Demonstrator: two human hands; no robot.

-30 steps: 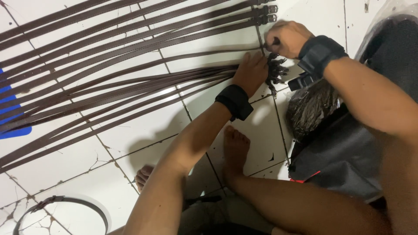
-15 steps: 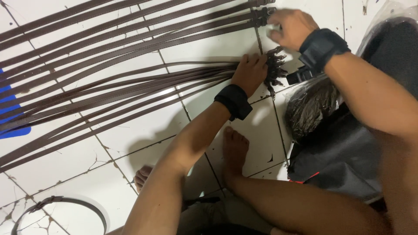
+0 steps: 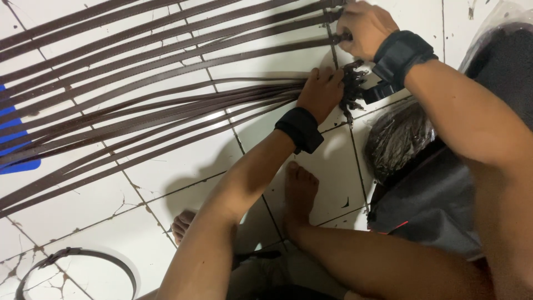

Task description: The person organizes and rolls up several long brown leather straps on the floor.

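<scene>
Many long dark brown straps (image 3: 166,105) lie spread over the white tiled floor, fanning out to the left. My left hand (image 3: 321,91) presses down on the bunched ends of the lower straps, next to a cluster of black buckles (image 3: 353,89). My right hand (image 3: 363,25) is closed on the end of one strap in the upper row, near the top edge. Both wrists wear black bands.
A dark bag under clear plastic (image 3: 444,166) lies at the right. A blue object (image 3: 16,144) sits at the left edge. A curled strap (image 3: 78,261) lies at the bottom left. My bare foot (image 3: 300,194) rests on the tiles below the left hand.
My right hand has moved up from the buckle cluster to the upper row of straps. The left hand has stayed on the bunched ends.
</scene>
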